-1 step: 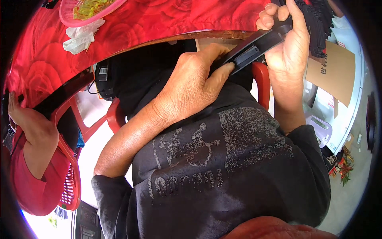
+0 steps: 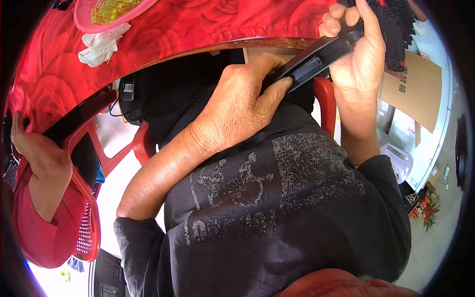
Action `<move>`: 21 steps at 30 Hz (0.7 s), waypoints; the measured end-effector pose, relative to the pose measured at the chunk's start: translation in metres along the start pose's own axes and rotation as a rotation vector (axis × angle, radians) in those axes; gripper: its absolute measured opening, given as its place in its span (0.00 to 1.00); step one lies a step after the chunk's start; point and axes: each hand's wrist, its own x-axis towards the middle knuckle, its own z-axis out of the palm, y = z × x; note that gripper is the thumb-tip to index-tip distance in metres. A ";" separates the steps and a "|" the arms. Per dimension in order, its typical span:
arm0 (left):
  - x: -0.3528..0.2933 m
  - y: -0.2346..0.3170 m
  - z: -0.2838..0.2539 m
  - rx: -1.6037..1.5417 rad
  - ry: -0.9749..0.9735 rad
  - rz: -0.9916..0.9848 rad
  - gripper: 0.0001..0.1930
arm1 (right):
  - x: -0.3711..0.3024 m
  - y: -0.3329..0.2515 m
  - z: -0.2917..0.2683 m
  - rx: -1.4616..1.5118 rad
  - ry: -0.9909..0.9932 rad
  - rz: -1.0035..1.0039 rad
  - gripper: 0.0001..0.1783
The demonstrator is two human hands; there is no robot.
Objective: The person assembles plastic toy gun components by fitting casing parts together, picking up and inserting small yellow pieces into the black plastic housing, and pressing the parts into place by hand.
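A long black plastic piece (image 2: 319,62) with a recessed slot along one face slants upward to the right, just off the near edge of the table. My left hand (image 2: 240,101) grips its lower end, thumb pressed on the face beside the slot and fingers mostly hidden behind. Around the upper end is my right hand (image 2: 358,59), palm against the piece, some fingers curled over the far side and one digit stretching up to the picture's edge. Close by the right hand, a heap of similar-looking black strips (image 2: 393,37) lies at the table's right end.
The table has a red rose-print cloth (image 2: 193,29). On it are a pink basket (image 2: 81,22) of clear yellow pieces (image 2: 106,15) and crumpled white plastic (image 2: 101,47). Another person's arm (image 2: 47,168) and a red chair (image 2: 91,218) are at left; cardboard (image 2: 415,94) stands at right.
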 end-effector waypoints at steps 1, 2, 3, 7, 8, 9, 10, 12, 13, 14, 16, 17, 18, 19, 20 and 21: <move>0.001 0.000 0.001 -0.002 0.002 -0.018 0.14 | 0.000 0.000 0.000 -0.014 0.002 -0.015 0.23; 0.002 -0.001 0.001 -0.002 0.001 -0.017 0.14 | 0.000 0.000 0.000 -0.015 0.003 -0.016 0.23; 0.002 -0.002 0.002 -0.015 0.009 -0.014 0.14 | 0.000 0.000 0.000 -0.006 0.000 -0.002 0.23; 0.004 -0.003 0.003 0.013 0.034 -0.015 0.13 | 0.002 0.003 0.000 -0.009 0.008 0.009 0.23; 0.005 -0.002 0.003 0.014 0.036 -0.015 0.13 | 0.001 0.003 0.001 -0.008 0.007 0.009 0.23; 0.005 -0.001 0.003 0.036 0.042 -0.015 0.12 | 0.001 0.003 0.002 -0.005 0.002 0.007 0.23; 0.005 0.000 0.003 0.057 0.045 -0.012 0.12 | 0.000 0.003 0.003 -0.005 0.000 0.002 0.23; 0.005 0.002 0.002 0.058 0.036 -0.020 0.12 | -0.001 0.002 0.004 -0.013 0.011 0.000 0.23; 0.005 0.002 0.002 0.060 0.029 -0.031 0.11 | -0.001 0.002 0.004 -0.021 0.021 0.000 0.23; 0.005 0.002 0.002 0.059 0.029 -0.030 0.11 | -0.001 0.003 0.004 -0.021 0.021 -0.001 0.23; 0.005 0.000 0.003 0.013 0.035 -0.014 0.11 | -0.001 0.002 0.003 -0.011 -0.005 -0.001 0.23; 0.006 -0.001 0.004 0.012 0.033 -0.011 0.11 | -0.001 0.002 0.003 -0.013 -0.004 -0.005 0.23; 0.007 -0.003 0.004 0.003 0.018 -0.009 0.12 | -0.002 0.001 0.003 -0.019 0.008 -0.005 0.23; 0.007 -0.004 0.004 -0.004 0.006 -0.009 0.12 | -0.002 0.002 0.003 -0.023 0.016 -0.003 0.23; 0.008 -0.003 0.003 -0.004 0.008 -0.007 0.12 | -0.002 0.002 0.003 -0.024 0.014 -0.004 0.23; 0.009 0.000 0.002 -0.042 -0.030 -0.072 0.12 | -0.002 0.003 0.003 -0.021 0.007 -0.002 0.23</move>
